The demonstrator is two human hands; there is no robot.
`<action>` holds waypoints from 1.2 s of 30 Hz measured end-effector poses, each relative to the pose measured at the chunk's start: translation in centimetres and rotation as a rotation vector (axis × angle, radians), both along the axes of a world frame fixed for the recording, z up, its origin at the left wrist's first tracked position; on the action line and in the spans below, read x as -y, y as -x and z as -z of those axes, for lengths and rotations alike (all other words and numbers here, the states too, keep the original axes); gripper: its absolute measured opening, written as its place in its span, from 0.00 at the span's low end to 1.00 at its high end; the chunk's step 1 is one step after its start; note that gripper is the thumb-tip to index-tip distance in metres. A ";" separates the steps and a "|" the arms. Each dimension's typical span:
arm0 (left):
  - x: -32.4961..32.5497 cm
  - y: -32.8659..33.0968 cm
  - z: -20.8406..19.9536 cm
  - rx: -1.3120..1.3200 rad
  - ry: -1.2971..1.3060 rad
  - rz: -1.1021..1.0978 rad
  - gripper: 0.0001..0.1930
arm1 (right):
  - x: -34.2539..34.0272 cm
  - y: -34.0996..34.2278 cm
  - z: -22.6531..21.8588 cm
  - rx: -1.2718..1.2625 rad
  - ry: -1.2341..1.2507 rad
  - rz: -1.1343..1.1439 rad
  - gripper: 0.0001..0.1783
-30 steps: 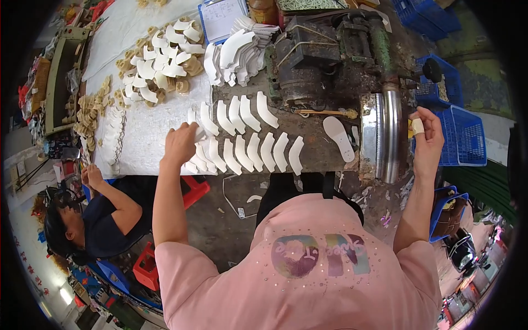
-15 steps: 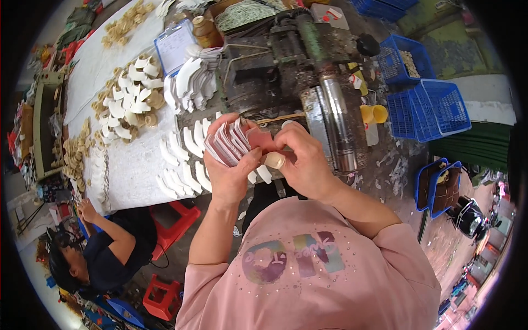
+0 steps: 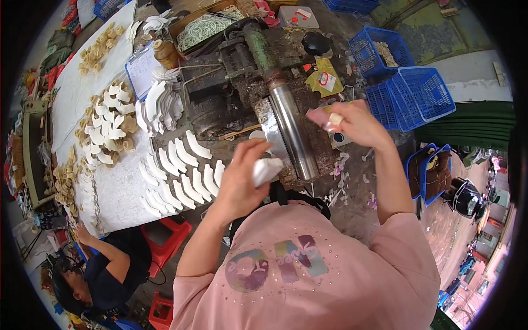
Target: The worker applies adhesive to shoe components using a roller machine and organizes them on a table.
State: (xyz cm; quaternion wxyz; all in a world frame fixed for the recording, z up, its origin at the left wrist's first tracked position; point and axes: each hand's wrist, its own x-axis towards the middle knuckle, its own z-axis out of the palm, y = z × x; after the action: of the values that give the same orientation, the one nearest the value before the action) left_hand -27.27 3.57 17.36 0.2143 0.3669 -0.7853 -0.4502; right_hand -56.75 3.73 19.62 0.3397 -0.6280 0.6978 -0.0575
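My left hand (image 3: 237,179) is curled round a smeared white piece (image 3: 268,170), just left of the lower end of a shiny steel roller (image 3: 294,129) on a machine. My right hand (image 3: 360,125) is out to the roller's right, pinching a flat pinkish piece (image 3: 320,117) blurred by motion. A cream-coloured cover (image 3: 336,119) shows at that hand's fingertips, probably on the thumb. Several white curved strips (image 3: 190,187) lie in rows on the pale tabletop left of my left hand. Behind them stands a pile of similar strips (image 3: 159,107).
The machine's dark, green-painted body (image 3: 256,52) fills the middle bench. A clipboard (image 3: 140,71), a brown jar (image 3: 165,53) and a box of pale cord (image 3: 206,27) sit behind. Blue baskets (image 3: 421,99) stand right. A co-worker (image 3: 110,258) sits lower left by a red stool (image 3: 168,242).
My hands have moved apart. The right went over past the roller with a pinkish piece; the left came lower, and a white piece shows in place of the fanned pink-faced stack. The view shifted right.
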 end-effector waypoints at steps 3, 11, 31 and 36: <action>-0.3 2.4 -1.2 0.125 -0.115 0.030 0.32 | 0.1 -2.4 0.8 0.020 -0.046 -0.210 0.07; -0.6 -0.2 0.3 -0.028 -0.238 -0.196 0.25 | -0.2 -2.4 2.6 0.264 0.396 0.074 0.12; 6.0 -35.7 18.0 0.944 0.276 -0.221 0.17 | 14.7 -25.3 -2.9 0.363 0.539 -0.144 0.12; 7.0 -37.4 16.8 0.919 0.155 -0.129 0.15 | 23.1 -34.3 2.3 0.350 0.455 -0.230 0.12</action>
State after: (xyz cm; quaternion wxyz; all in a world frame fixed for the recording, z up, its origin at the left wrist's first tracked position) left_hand 10.11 -3.46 0.57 -0.1014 0.5590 -0.8058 -0.1669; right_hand -22.49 -19.33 17.36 0.3098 -0.7434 0.5221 -0.2807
